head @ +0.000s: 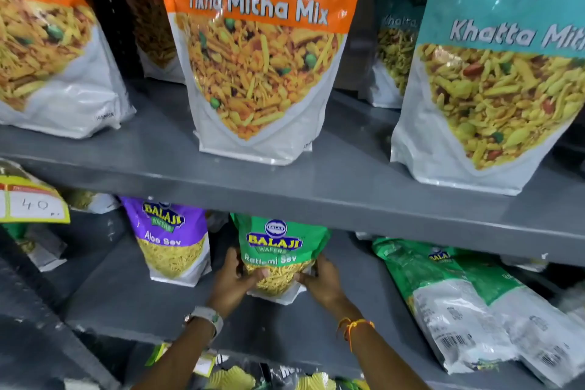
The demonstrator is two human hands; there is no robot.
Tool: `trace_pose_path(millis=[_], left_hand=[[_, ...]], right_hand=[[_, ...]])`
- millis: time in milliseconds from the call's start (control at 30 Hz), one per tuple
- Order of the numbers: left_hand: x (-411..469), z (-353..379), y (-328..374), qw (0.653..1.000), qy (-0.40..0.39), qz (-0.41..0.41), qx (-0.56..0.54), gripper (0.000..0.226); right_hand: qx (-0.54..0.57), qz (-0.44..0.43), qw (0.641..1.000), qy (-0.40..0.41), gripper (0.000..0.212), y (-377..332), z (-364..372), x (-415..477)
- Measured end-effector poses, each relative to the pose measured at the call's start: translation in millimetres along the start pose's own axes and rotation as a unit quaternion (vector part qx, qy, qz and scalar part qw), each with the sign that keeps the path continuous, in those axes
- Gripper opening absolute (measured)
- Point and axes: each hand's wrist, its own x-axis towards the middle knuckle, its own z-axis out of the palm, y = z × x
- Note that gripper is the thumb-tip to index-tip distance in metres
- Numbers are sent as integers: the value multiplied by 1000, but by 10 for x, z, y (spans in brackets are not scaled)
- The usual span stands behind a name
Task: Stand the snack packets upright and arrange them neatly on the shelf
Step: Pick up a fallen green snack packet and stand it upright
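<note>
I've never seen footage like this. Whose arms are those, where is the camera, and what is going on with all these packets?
There is no machine: a person wears the camera on their head, looking down at shop shelves. Their left hand and right hand grip a green Ratlami Sev packet from both sides, standing it upright on the lower shelf. A purple Aloo Sev packet stands beside it. To the right, green packets lie flat, not yet stood up. The upper shelf holds upright orange Tikha Mitha Mix packets.

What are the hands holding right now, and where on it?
Both hands grip the green Ratlami Sev packet by its lower part: left hand on its left side, right hand on its right, near the base.
</note>
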Motion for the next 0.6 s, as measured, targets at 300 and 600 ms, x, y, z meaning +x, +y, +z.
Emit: trace_pose_path(millis=[300, 600], left_hand=[[-352, 325, 425, 941, 256, 145, 170, 75], [-854, 2459, 242, 954, 60, 36, 291, 43]], right_hand=[[-107, -37, 993, 20, 46, -121, -367, -294], [-277, 81, 937, 196, 27, 814, -2182, -837]])
